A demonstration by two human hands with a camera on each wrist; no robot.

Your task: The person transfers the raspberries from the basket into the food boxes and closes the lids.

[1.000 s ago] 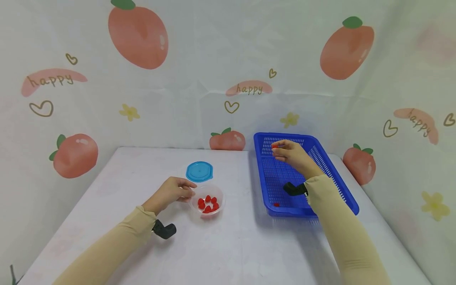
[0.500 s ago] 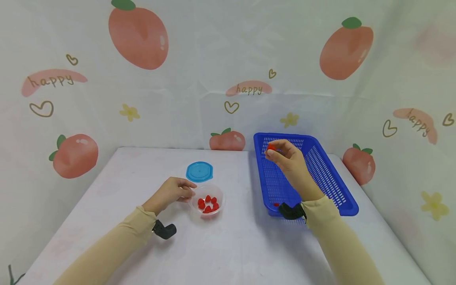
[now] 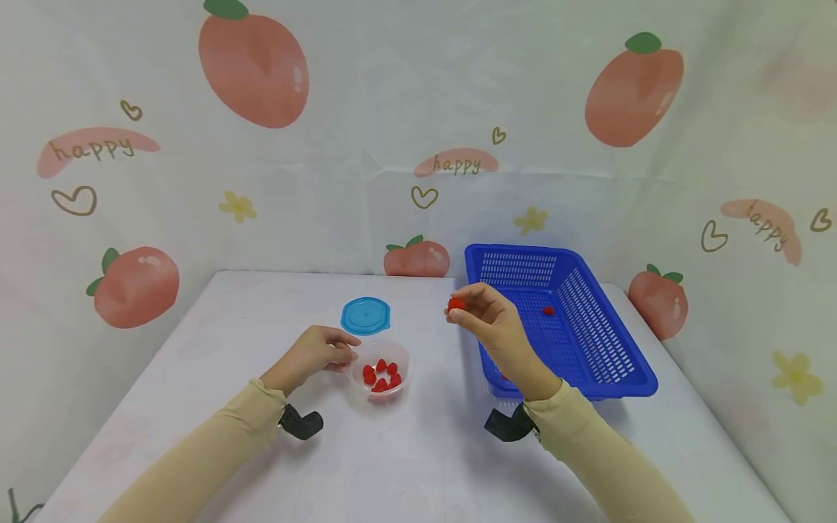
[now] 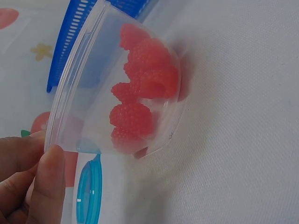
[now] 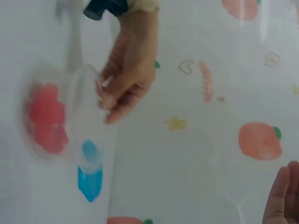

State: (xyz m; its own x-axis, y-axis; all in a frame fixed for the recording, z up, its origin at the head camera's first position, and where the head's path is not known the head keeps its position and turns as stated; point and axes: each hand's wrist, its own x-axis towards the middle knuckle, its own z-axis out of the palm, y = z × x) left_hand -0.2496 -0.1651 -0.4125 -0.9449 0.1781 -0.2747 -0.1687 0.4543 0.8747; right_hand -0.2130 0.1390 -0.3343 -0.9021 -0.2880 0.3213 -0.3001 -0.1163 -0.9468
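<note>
Between the fingertips of my right hand (image 3: 495, 333) a red raspberry (image 3: 455, 304) is held, over the table at the left side of the blue basket (image 3: 600, 341). My left hand (image 3: 312, 354) pinches the rim of a clear plastic tub (image 4: 79, 109), thumb on one side and fingers on the other. Several raspberries (image 4: 131, 116) lie in the bottom of this tub. Within the basket one raspberry (image 3: 548, 310) shows near the back, and a bit of another red piece is partly hidden by my right hand. The right wrist view is blurred and shows only fingertips of the right hand.
Just behind the tub, a blue lid (image 3: 365, 316) lies flat on the white table (image 3: 392, 465). The basket has raised slotted walls and stands at the back right. A printed cloth backdrop (image 3: 346, 102) rises behind and along both sides.
My right hand has carried the raspberry from over the basket leftward and down toward the tub, uncovering a raspberry in the basket. The left hand and tub stay in place.
</note>
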